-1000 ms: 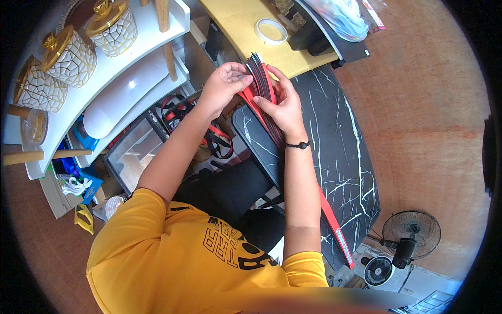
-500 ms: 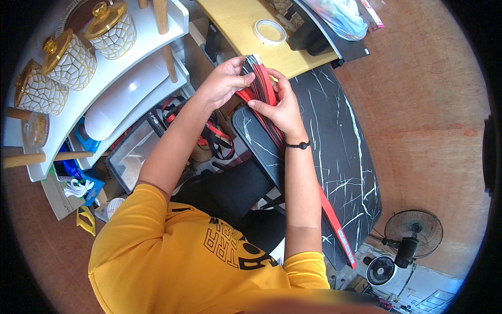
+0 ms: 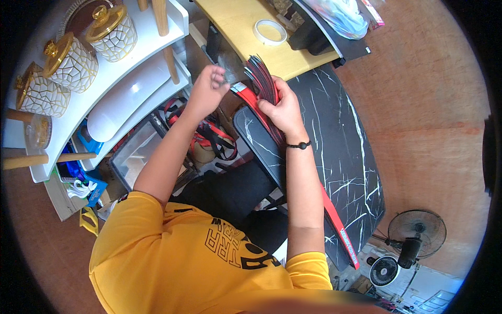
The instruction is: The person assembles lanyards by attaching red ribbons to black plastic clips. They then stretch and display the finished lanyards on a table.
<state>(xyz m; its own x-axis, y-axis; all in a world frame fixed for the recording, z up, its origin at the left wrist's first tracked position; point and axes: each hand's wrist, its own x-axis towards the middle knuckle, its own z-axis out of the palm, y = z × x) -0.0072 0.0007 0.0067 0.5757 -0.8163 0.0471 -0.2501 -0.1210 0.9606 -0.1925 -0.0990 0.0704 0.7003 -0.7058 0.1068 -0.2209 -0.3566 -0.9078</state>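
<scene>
Far left of the marble-patterned black tabletop [image 3: 345, 146], three lidded white-and-gold canisters [image 3: 76, 68] stand in a row on a white shelf [image 3: 146, 44]. Between that shelf and the tabletop sits a clear-panelled bin [image 3: 138, 154]. Just off the tabletop's upper left corner you have your left hand [image 3: 207, 90] raised, apart from the right one, its fingers curled; they blur, so you cannot tell whether they pinch anything. Lower, left of the tabletop, lie tangled red and black straps [image 3: 213, 132]. Above the tabletop's upper left end stands the bundle of red and black straps [image 3: 263, 81], its ends fanned, with one pale-tipped red strap [image 3: 248, 97] splayed out to the left. Beyond the tabletop's top edge is a yellow table [image 3: 240, 31] bearing a white tape roll [image 3: 269, 41]. Over the tabletop, your right hand [image 3: 283, 107] is clamped around the bundle, thumb across its front. A length of red strap [image 3: 334, 213] runs from beneath your right forearm to the tabletop's bottom end. Past the tabletop's lower right are a white-and-black fan [image 3: 384, 270] and a black fan [image 3: 417, 235].
</scene>
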